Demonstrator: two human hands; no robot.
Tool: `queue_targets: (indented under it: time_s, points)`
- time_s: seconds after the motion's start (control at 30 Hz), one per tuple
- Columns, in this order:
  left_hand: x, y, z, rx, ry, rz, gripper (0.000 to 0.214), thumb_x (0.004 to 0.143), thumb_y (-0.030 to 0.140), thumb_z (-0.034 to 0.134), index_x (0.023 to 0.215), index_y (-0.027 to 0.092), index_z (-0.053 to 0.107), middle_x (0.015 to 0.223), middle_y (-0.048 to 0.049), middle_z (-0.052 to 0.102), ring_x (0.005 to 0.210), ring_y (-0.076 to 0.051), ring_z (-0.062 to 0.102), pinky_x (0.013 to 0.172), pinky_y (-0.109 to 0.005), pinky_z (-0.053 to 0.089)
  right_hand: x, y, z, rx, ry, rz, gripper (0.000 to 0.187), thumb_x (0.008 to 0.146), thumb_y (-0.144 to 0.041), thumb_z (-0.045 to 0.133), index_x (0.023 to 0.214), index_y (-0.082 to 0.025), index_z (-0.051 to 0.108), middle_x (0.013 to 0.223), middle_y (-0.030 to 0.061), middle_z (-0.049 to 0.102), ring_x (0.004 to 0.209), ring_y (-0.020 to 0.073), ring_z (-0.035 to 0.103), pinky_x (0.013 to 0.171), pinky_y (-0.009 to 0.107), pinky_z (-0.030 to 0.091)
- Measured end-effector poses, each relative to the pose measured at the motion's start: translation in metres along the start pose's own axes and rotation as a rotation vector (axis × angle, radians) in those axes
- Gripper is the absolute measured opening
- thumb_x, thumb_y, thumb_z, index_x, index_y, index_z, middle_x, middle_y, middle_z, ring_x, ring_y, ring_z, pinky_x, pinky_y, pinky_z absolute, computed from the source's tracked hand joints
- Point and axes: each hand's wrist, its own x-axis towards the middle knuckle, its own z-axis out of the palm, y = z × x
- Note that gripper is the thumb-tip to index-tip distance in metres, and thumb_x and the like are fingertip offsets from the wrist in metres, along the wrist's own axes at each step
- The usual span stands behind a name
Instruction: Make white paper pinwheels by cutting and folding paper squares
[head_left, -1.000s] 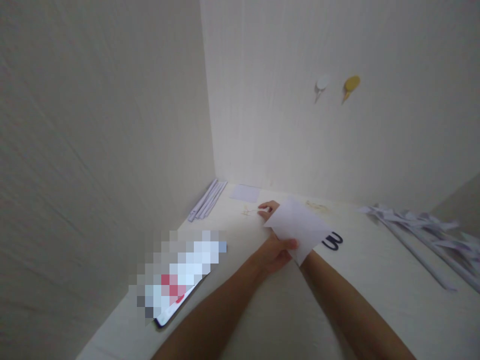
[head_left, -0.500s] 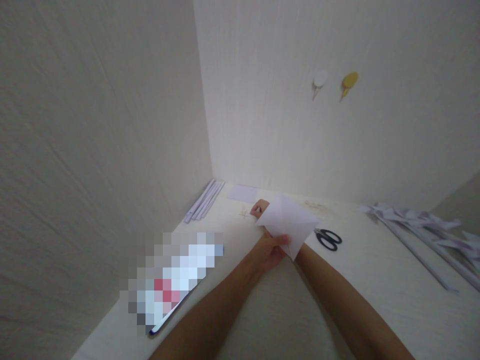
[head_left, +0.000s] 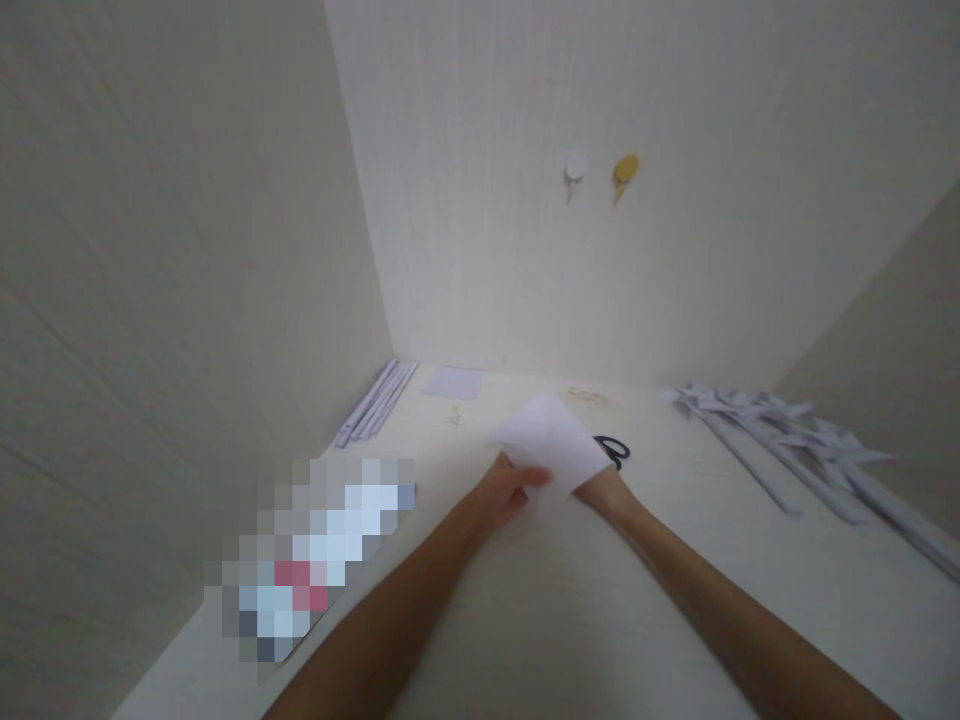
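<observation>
A white sheet of paper (head_left: 553,440), slightly creased, is held up over the table with a corner pointing away from me. My left hand (head_left: 510,490) grips its near left part, thumb on top. Behind the sheet's right edge is my right hand (head_left: 602,492); its fingers are hidden under the paper. Black-handled scissors (head_left: 616,458) lie just beyond that hand, partly covered by the sheet.
Rolled paper sticks (head_left: 377,402) lie along the left wall beside a flat paper piece (head_left: 454,382). Small tan bits (head_left: 454,416) lie nearby. Paper pinwheel-like shapes on sticks (head_left: 765,425) rest at right. A blurred-out bright device (head_left: 337,545) stands at left. Two hooks (head_left: 625,170) are on the wall.
My right hand has drawn back from beyond the sheet's left side to behind its right edge. The left hand still grips the paper. The whole view has shifted, moving the scene leftward.
</observation>
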Motion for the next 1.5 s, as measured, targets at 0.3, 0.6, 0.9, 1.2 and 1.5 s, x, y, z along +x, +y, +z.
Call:
queue_targets:
  time_s: [0.3, 0.6, 0.9, 1.2, 1.5]
  points:
    - [-0.020, 0.003, -0.003, 0.275, -0.096, -0.161, 0.041, 0.049, 0.004, 0.067, 0.088, 0.013, 0.060, 0.086, -0.0076, 0.065, 0.073, -0.016, 0.059, 0.069, -0.028, 0.044, -0.051, 0.000, -0.039, 0.418, -0.027, 0.299, 0.017, 0.062, -0.030, 0.062, 0.070, -0.016, 0.055, 0.057, -0.0019, 0.055, 0.049, 0.0092, 0.048, 0.047, 0.021, 0.037]
    - [-0.029, -0.004, 0.002, 0.282, 0.221, 0.091, 0.039, 0.054, 0.016, 0.068, 0.093, 0.012, 0.059, 0.089, -0.0093, 0.064, 0.077, -0.019, 0.059, 0.073, -0.032, 0.045, -0.065, -0.005, -0.028, 0.663, -0.077, 0.287, 0.013, 0.066, -0.026, 0.062, 0.072, -0.017, 0.056, 0.071, 0.0009, 0.061, 0.061, 0.0088, 0.054, 0.061, 0.021, 0.041]
    - [-0.035, -0.010, 0.014, 0.622, 0.476, 0.140, 0.031, 0.053, 0.026, 0.069, 0.079, 0.011, 0.061, 0.075, -0.0069, 0.065, 0.067, -0.018, 0.059, 0.063, -0.028, 0.046, -0.074, -0.009, -0.017, 0.606, -0.217, 0.366, 0.016, 0.062, -0.027, 0.064, 0.072, -0.017, 0.058, 0.057, -0.0021, 0.057, 0.049, 0.0079, 0.050, 0.051, 0.021, 0.041]
    - [-0.037, -0.013, 0.022, 0.789, 0.547, 0.120, 0.025, 0.053, 0.028, 0.068, 0.072, 0.013, 0.062, 0.073, -0.0063, 0.065, 0.068, -0.018, 0.058, 0.061, -0.028, 0.046, -0.075, -0.018, -0.011, 0.523, -0.242, 0.388, 0.019, 0.061, -0.033, 0.062, 0.058, -0.016, 0.053, 0.048, -0.0038, 0.052, 0.042, 0.0067, 0.045, 0.044, 0.020, 0.037]
    - [-0.032, -0.008, 0.005, 0.513, 0.532, 0.115, 0.026, 0.057, 0.030, 0.065, 0.077, 0.013, 0.061, 0.066, -0.0025, 0.063, 0.055, -0.013, 0.055, 0.053, -0.024, 0.044, -0.074, -0.011, -0.015, 0.362, -0.288, 0.302, 0.020, 0.068, -0.034, 0.054, 0.060, -0.016, 0.052, 0.046, -0.0044, 0.044, 0.041, 0.0070, 0.037, 0.040, 0.020, 0.028]
